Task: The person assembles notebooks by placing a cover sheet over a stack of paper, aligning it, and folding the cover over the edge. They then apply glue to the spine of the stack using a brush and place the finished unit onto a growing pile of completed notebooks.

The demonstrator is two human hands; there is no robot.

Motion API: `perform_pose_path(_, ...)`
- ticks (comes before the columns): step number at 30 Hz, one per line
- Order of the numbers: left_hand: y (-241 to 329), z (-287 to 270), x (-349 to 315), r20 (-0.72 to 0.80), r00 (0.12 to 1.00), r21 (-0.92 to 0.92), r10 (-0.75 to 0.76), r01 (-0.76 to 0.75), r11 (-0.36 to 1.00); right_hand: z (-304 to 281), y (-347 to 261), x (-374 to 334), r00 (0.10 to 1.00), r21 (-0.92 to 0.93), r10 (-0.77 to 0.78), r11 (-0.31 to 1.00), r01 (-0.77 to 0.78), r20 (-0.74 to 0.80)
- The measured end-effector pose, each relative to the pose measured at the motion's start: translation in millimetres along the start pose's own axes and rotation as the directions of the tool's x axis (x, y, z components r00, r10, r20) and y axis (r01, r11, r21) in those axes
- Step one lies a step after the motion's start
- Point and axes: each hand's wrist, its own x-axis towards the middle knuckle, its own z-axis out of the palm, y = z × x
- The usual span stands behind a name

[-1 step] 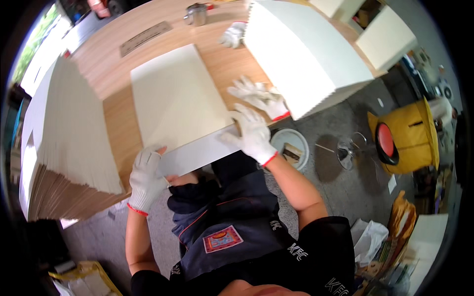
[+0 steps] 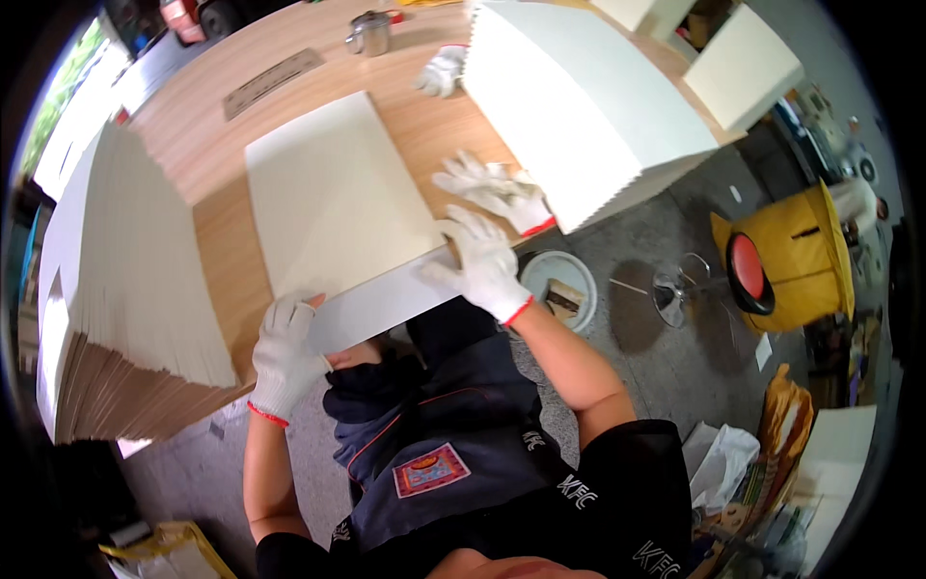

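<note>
A cream sheet of board (image 2: 333, 183) lies on the wooden table, its pale grey-white front strip (image 2: 386, 307) reaching past the table's near edge. My left hand (image 2: 287, 359), in a white knit glove with a red cuff and bare fingertips, closes around the strip's left end. One fingertip rests at the sheet's corner and the thumb is lower down. At the right end, my right hand (image 2: 482, 262), gloved alike, lies flat with its fingers stretched over the corner. Just beyond it are spare white gloves (image 2: 497, 193).
A tall stack of sheets (image 2: 135, 270) stands at left, another stack (image 2: 579, 96) at right. Farther back are a metal cup (image 2: 369, 35), a flat ruler-like plate (image 2: 273, 84) and another glove (image 2: 442, 71). A bucket (image 2: 590, 280) and a red-seated stool (image 2: 746, 268) stand on the floor.
The whole view has shifted slightly, so the table and stacks sit a little further left. Both hands keep their places on the sheet.
</note>
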Motion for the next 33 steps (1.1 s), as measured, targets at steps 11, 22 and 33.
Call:
perform_pose_path(11,19,-16,13,0.085,0.995,0.119,0.053,-0.063,0.991,-13,0,0,0.994,0.092,-0.061,0.993,0.069,-0.086)
perform_pose_path(22,-50,-4,74,0.246,0.964,-0.009,-0.102,0.108,0.994,-38,-16,125,0.666,0.025,-0.101,0.992,0.123,0.739)
perform_pose_path(33,-32,-19,97,0.420,0.855,-0.001,-0.306,0.337,0.941,6,-1,95,0.857,0.216,-0.024,0.971,-0.102,0.514)
